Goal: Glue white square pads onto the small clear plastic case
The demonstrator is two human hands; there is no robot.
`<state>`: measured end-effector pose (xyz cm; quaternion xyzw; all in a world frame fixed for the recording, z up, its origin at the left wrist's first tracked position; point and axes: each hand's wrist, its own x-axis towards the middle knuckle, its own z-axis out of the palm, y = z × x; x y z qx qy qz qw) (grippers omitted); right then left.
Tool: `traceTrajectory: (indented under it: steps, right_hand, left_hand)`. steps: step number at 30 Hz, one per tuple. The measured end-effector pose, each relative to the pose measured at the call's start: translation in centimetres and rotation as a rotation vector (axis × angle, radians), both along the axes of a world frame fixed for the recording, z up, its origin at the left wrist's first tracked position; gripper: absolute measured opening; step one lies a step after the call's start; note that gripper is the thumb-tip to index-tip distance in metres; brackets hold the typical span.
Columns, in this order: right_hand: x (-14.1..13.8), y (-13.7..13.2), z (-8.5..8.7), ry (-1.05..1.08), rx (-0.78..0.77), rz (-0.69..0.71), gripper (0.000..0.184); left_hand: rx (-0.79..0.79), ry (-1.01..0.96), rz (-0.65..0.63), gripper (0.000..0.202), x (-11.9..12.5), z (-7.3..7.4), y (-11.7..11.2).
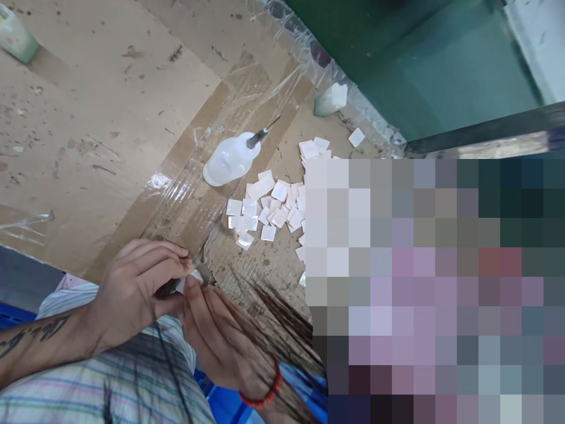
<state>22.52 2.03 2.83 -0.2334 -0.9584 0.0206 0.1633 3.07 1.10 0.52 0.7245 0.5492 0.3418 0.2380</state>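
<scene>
At the edge of the cardboard-covered table, my left hand (pixel 132 285) and my right hand (pixel 220 333) meet fingertip to fingertip. Both are closed around a small, shiny white piece (pixel 195 275), which looks like one of the white tiles but is largely covered by my fingers. Past my hands lies a loose heap of square, glossy white tiles (pixel 278 218). A white squeeze bottle (pixel 232 158) with a thin needle tip leans beside the heap, and neither hand touches it.
A small pale green-white container (pixel 329 100) stands near the table's back edge, with a single tile (pixel 356 138) close by. Another such container (pixel 20 38) is at the upper left. Brown tape crosses the cardboard (pixel 101 118). A large blurred-out patch covers the right side.
</scene>
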Motion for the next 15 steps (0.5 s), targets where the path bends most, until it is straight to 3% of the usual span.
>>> traceTrajectory:
  steps: [6,10,15]
  right_hand:
    - [0.1,-0.5,-0.8,0.078,-0.048,-0.055,0.024]
    - [-0.9,-0.4,0.1,0.062,-0.070,-0.097,0.023]
    - [-2.1,0.1,1.0,0.069,-0.060,-0.083,0.030]
  left_hand:
    - [-0.008,0.005,0.036,0.023,0.3,-0.2,0.0]
    - [0.036,0.010,0.076,0.032,0.7,-0.3,0.3]
    - [0.095,-0.002,0.090,0.023,0.7,-0.5,0.4]
